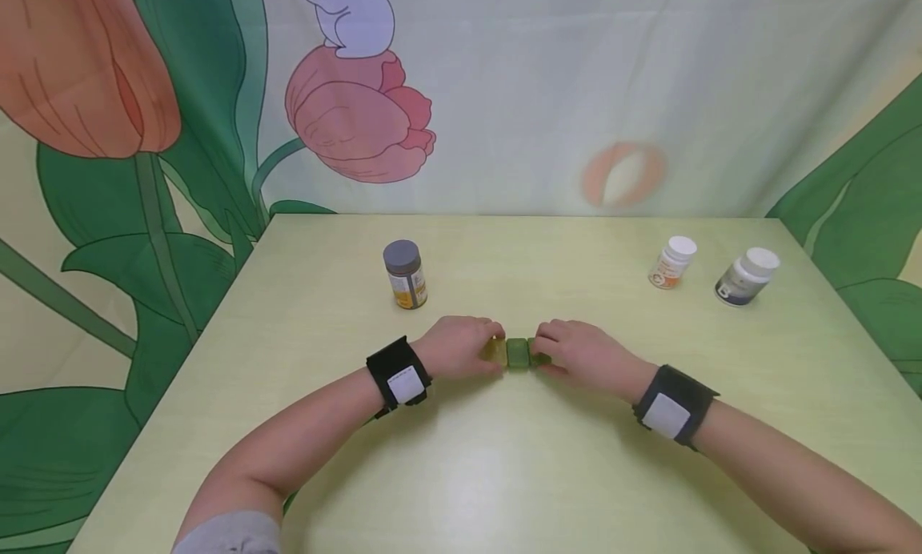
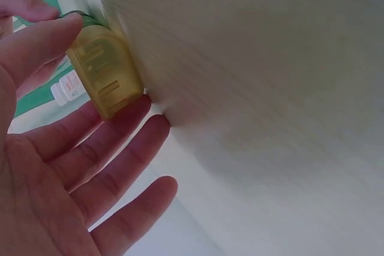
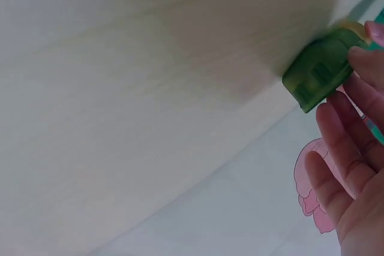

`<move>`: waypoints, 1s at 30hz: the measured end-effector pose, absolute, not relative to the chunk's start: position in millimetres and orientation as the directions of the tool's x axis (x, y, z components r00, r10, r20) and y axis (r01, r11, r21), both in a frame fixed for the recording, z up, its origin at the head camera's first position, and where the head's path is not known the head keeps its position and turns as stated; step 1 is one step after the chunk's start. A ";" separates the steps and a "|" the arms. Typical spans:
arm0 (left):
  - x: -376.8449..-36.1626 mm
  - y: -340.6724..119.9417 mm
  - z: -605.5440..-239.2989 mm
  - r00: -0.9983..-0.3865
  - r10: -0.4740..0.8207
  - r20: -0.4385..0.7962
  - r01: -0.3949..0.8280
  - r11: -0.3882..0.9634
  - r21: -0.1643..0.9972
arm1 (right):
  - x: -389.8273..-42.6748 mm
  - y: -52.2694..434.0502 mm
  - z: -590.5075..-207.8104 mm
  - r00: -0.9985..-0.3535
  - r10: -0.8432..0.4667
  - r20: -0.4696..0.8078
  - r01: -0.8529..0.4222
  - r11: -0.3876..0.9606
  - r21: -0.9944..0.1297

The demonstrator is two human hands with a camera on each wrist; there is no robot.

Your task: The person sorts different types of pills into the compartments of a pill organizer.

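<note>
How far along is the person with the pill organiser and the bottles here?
Early, it seems. Both hands hold the pill organiser on the table: the left hand pinches its yellow end, the right hand its green end. The grey-capped bottle and two white-capped bottles stand capped and untouched behind. Whether any compartment is open cannot be told.
</note>
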State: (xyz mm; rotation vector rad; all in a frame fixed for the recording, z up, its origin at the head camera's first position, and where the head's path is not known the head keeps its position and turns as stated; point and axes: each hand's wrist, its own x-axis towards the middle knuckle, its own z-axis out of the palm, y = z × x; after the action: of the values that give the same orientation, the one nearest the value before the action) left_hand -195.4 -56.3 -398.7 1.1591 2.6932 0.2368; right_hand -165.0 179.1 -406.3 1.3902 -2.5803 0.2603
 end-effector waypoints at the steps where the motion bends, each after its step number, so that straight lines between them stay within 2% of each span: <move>1: -195.7 -56.5 -399.0 -0.672 0.731 -0.118 0.698 0.679 0.226 | -164.7 178.9 -406.7 -0.532 -0.808 0.254 -0.841 0.538 -0.052; 10: -199.6 -57.3 -404.1 -0.666 0.742 -0.077 0.715 0.665 0.219 | -165.6 173.5 -397.4 -0.608 -0.771 0.188 -0.794 0.591 -0.145; 16: -197.2 -56.4 -404.4 -0.668 0.739 -0.087 0.704 0.666 0.246 | -170.1 162.9 -397.5 -0.651 -0.733 0.198 -0.759 0.627 -0.174; 19: -195.8 -56.6 -404.4 -0.671 0.735 -0.094 0.701 0.671 0.243 | -173.2 156.9 -401.2 -0.638 -0.749 0.178 -0.770 0.626 -0.124; 23: -195.7 -57.5 -403.5 -0.676 0.730 -0.095 0.697 0.676 0.239 | -175.9 151.8 -406.0 -0.588 -0.794 0.154 -0.806 0.592 -0.024; 30: -195.7 -58.2 -401.8 -0.675 0.730 -0.106 0.696 0.678 0.235 | -174.1 149.2 -412.0 -0.513 -0.837 0.187 -0.849 0.527 0.029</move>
State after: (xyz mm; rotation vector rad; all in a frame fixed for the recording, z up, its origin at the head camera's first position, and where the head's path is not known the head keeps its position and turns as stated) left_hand -195.7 -58.2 -401.8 1.1599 2.6993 0.2603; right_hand -174.1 149.2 -412.0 1.4429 -2.5856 0.0982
